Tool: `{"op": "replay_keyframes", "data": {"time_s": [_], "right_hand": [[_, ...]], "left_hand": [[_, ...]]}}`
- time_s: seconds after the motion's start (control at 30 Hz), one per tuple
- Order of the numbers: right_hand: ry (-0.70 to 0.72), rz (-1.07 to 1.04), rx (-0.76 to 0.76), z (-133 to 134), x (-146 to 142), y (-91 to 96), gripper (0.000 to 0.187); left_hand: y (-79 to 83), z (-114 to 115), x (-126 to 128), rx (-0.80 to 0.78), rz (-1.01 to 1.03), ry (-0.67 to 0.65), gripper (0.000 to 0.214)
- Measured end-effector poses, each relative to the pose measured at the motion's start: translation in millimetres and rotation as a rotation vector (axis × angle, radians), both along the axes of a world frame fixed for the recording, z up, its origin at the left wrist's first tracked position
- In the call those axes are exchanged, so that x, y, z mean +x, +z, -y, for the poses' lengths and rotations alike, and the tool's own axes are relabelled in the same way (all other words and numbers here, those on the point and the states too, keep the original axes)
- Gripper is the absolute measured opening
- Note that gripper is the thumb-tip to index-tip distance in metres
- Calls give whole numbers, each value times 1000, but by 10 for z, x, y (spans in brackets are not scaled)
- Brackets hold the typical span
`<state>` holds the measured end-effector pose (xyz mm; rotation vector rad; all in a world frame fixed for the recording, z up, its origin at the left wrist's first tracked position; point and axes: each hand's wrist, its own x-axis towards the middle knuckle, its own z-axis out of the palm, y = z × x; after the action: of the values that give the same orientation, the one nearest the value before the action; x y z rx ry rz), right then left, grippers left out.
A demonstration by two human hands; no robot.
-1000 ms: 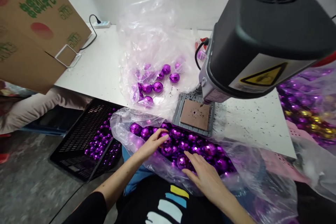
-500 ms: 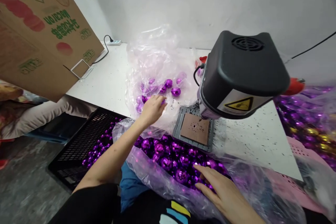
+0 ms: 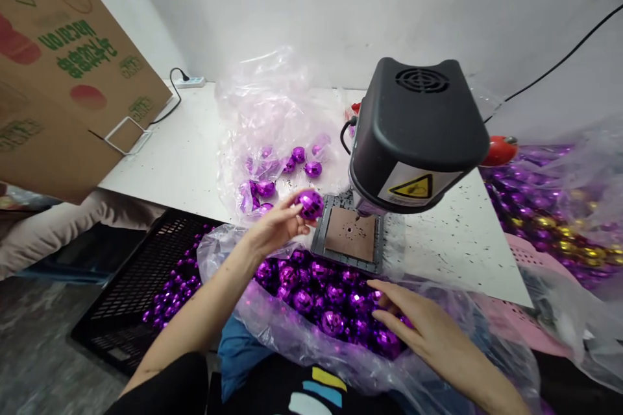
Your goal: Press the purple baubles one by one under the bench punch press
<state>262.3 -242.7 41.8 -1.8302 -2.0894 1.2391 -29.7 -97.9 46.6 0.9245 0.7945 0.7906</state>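
Between the fingertips of my left hand (image 3: pixel 280 227) is a shiny purple mirror ball (image 3: pixel 310 204), held up just left of the drill press's base plate (image 3: pixel 318 243). My right hand (image 3: pixel 413 318) hovers at the right side of an open plastic bag (image 3: pixel 311 343) on my lap, its thumb and fingers apart. Many purple mirror balls (image 3: pixel 333 322) fill that bag. A brown square board (image 3: pixel 350 233) with a small hole lies on the base plate under the black drill press head (image 3: pixel 418 136). More purple balls (image 3: pixel 313 169) lie on clear plastic behind my left hand.
A black crate (image 3: pixel 111 285) with small purple balls stands at lower left. On the left is a cardboard box (image 3: pixel 82 78); a pink basket (image 3: pixel 525 249) sits right of the white table (image 3: pixel 477 253). Dark shavings dot the tabletop. Another person's leg (image 3: pixel 63 227) shows beyond the crate.
My left hand has come toward me and right from the balls on the plastic, now with one ball in its fingers. My right hand stays by the bag. The view has shifted slightly right.
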Motion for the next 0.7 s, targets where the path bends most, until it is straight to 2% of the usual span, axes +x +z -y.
{"op": "replay_keyframes", "data": {"time_s": [0.07, 0.13, 0.2, 0.3, 0.4, 0.53, 0.7], "right_hand": [[18, -19, 0, -31, -48, 10, 58], [52, -37, 3, -34, -84, 8, 56], [72, -45, 13, -12, -84, -5, 56], [61, -32, 29, 39, -26, -44, 57], [41, -7, 35, 74, 28, -99, 57], [68, -5, 28, 69, 6, -144, 56], [77, 6, 27, 49, -37, -140, 55]], "left_hand": [[-154, 131, 138, -138, 111, 6, 56], [-318, 176, 260, -208, 159, 17, 52], [-438, 166, 348, -240, 168, 6, 47], [-528, 125, 431, -228, 99, -9, 49], [-577, 107, 503, -65, -107, 48, 53], [-631, 115, 618, 282, -317, 113, 50], [-667, 125, 716, 572, -550, 51, 50]]}}
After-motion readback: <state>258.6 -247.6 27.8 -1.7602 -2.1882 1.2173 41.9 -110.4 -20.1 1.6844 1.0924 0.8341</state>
